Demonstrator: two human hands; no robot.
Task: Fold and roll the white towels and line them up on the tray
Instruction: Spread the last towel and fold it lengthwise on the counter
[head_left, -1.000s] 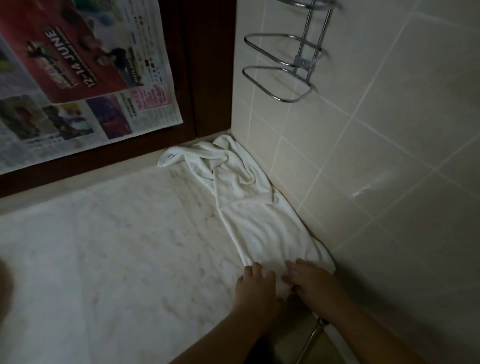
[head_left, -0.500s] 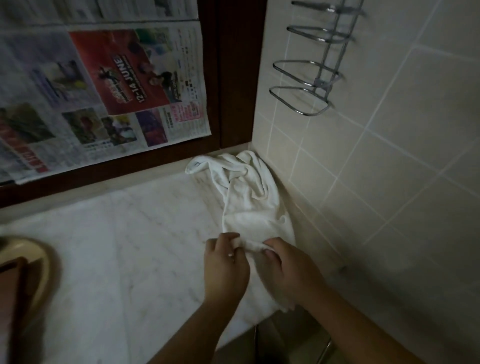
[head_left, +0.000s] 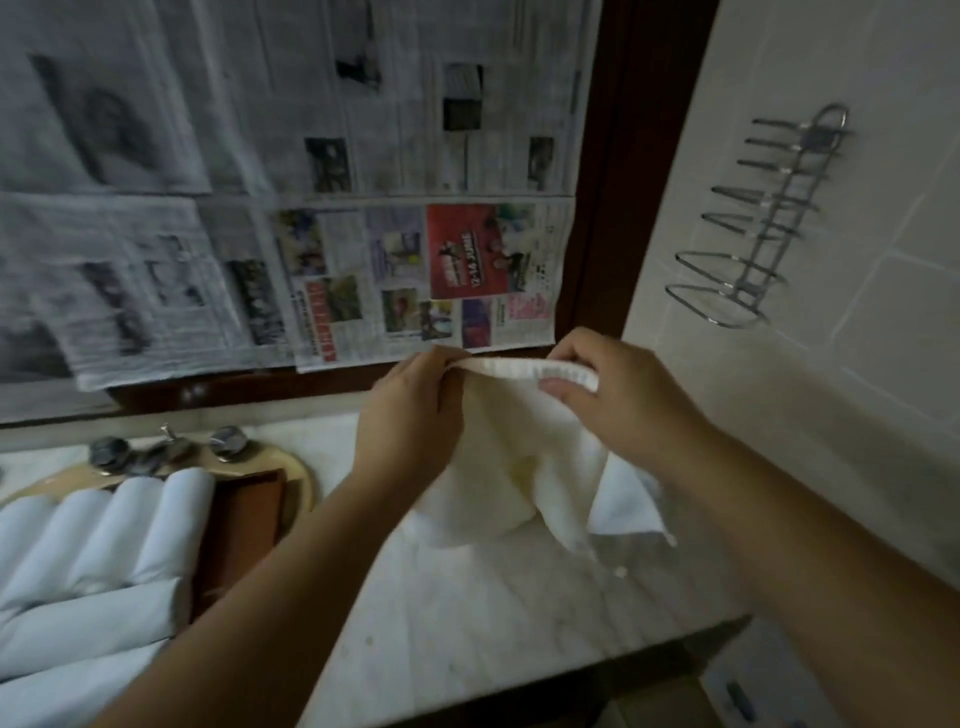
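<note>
Now both hands (head_left: 511, 410) stretch the towel's (head_left: 519, 467) hem level, sideways

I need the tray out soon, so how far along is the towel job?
Done: several rolled towels already lie side by side on the brown tray at the left. In hand: the left hand and right hand each pinch the top edge of one unfolded white towel, held up over the marble counter. Left: fold it, roll it and set it in the row.

Dim, flat indoor light; soft motion blur; wide-angle bending at edges.
</note>
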